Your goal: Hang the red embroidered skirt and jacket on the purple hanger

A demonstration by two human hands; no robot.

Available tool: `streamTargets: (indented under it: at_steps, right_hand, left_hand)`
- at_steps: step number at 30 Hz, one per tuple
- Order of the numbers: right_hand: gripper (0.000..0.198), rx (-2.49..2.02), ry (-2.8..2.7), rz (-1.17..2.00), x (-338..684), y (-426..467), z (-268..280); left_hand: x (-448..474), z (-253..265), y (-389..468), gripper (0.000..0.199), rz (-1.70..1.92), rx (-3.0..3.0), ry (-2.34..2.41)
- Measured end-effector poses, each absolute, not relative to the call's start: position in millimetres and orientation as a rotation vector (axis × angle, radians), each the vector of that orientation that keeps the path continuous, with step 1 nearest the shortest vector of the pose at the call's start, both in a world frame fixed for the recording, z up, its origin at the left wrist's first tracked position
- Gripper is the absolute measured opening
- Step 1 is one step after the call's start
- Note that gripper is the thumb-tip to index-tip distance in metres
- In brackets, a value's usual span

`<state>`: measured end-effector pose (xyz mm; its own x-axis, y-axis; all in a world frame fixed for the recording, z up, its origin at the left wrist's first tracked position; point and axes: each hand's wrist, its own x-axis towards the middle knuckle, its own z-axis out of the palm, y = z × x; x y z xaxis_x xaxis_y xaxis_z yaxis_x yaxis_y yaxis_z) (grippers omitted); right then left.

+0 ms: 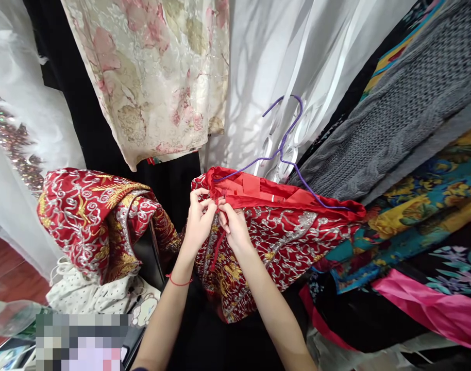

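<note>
A red garment (282, 234) with silver and gold embroidery hangs in front of me, its red lining showing along the open top edge. Inside that edge spreads a purple wire hanger (281, 147), hook upward. Near the garment's left top corner, my left hand (200, 219) pinches the red edge with fingers closed. Close beside it, my right hand (234, 225) also has its fingertips closed on the red cloth; the exact bit between them is too small to make out. A thin red strip (218, 251) dangles below the hands. Around my left wrist is a red cord bracelet (179, 281).
Another red embroidered cloth (92, 221) is draped at the left, above a white dotted cloth (92, 293). A plastic bottle (15, 317) lies lower left. Floral fabric (154, 77) hangs above; a grey knit (413, 98) and patterned clothes (417, 206) hang at the right.
</note>
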<state>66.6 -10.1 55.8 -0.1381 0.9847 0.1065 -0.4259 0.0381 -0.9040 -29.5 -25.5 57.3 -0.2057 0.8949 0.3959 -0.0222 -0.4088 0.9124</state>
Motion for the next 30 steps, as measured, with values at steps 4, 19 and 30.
streamTargets:
  at_steps: [4,19,30]
  right_hand:
    - [0.022,-0.711,-1.054,1.478,71.0,-9.3,56.9]
    - [0.042,-0.810,-1.403,1.479,92.2,-7.1,67.3]
    - [0.040,-0.754,-1.434,1.406,95.6,-7.5,62.0]
  left_hand:
    - [-30.9,58.0,-26.6,0.032,1.700,1.308,1.054]
    - [-35.4,64.7,-45.6,0.026,1.726,1.557,1.221]
    - [-37.6,61.9,-55.2,0.009,2.006,1.963,1.445]
